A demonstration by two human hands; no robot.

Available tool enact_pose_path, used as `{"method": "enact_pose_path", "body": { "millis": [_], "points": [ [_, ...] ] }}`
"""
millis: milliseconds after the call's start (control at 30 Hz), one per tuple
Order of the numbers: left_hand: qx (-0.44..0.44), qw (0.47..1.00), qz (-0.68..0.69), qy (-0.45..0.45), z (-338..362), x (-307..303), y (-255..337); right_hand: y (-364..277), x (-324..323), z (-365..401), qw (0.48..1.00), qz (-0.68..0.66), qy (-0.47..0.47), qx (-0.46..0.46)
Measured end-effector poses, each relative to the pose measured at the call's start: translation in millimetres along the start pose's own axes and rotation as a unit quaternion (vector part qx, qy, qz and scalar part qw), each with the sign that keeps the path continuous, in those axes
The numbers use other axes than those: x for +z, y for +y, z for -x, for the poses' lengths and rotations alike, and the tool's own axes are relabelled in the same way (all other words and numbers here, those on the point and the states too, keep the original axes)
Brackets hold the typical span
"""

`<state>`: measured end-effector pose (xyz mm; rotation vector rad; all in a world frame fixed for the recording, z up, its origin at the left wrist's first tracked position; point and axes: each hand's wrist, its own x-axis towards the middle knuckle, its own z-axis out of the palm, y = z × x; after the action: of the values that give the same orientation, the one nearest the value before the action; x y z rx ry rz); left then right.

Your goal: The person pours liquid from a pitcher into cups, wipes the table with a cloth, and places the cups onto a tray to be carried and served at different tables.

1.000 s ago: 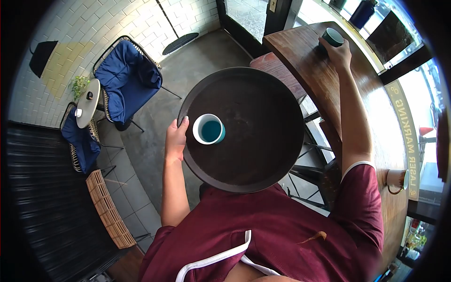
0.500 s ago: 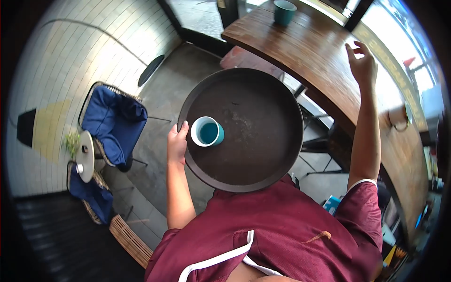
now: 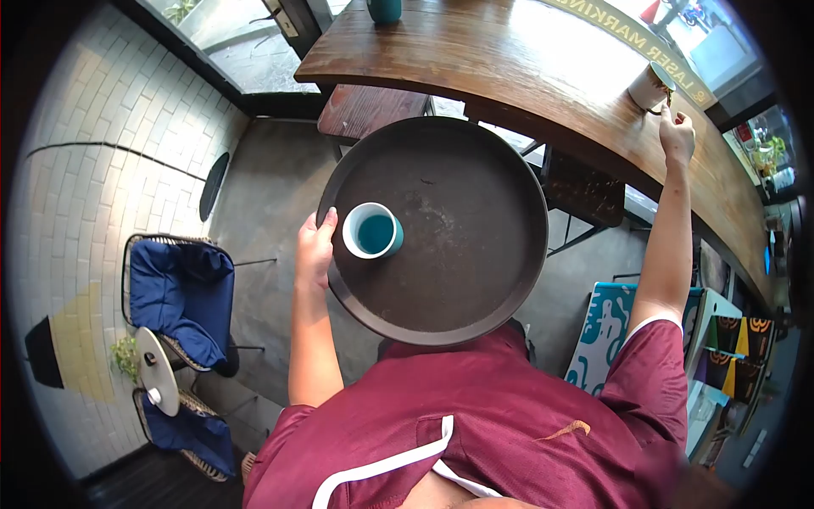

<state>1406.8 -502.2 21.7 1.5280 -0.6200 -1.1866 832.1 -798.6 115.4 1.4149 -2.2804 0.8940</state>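
Note:
My left hand (image 3: 316,246) grips the left rim of a round dark brown tray (image 3: 458,280), thumb on top and the other fingers hidden beneath. A teal cup (image 3: 395,242) with a white inside stands upright on the tray, close to that thumb. My right hand (image 3: 677,136) is stretched out over the wooden counter, its fingers bent at the handle of a pale mug (image 3: 649,87). The mug stands near the window side, with brown marks on it.
Another teal cup (image 3: 384,10) stands on the wooden counter (image 3: 475,51). Below its edge are stools (image 3: 585,187). Blue-cushioned chairs (image 3: 178,293) and a small round table (image 3: 158,377) stand at left. A teal-and-white patterned panel (image 3: 600,331) is beside my right arm.
My view has turned to the right. My right hand has gone from raised over the counter to the mug's handle. The tray stays in my left hand with the teal cup on it.

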Motion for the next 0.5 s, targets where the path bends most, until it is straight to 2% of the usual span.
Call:
{"method": "enact_pose_path", "body": {
  "millis": [33, 100, 133, 233, 333, 500],
  "points": [
    [0.005, 1.0, -0.005, 0.006, 6, 8, -3, 14, 8, -10, 1.0, -0.008, -0.001, -0.006],
    [0.018, 1.0, 0.003, 0.022, 18, 20, -9, 24, 18, -20, 0.958, -0.236, -0.16, 0.014],
    [0.024, 0.999, 0.008, 0.028, 23, 24, -12, 25, 28, -24, 0.96, -0.239, -0.144, -0.015],
    [0.024, 0.998, -0.003, 0.065, 41, 37, -24, 22, 33, -23, 0.95, -0.282, -0.135, -0.022],
    [0.018, 0.994, 0.013, 0.11, 58, 53, -36, 21, 37, -27, 0.925, -0.316, -0.2, -0.071],
    [0.02, 0.99, 0.048, 0.134, 86, 78, -36, -4, 36, -14, 0.89, -0.393, -0.216, -0.082]
  ]
}}
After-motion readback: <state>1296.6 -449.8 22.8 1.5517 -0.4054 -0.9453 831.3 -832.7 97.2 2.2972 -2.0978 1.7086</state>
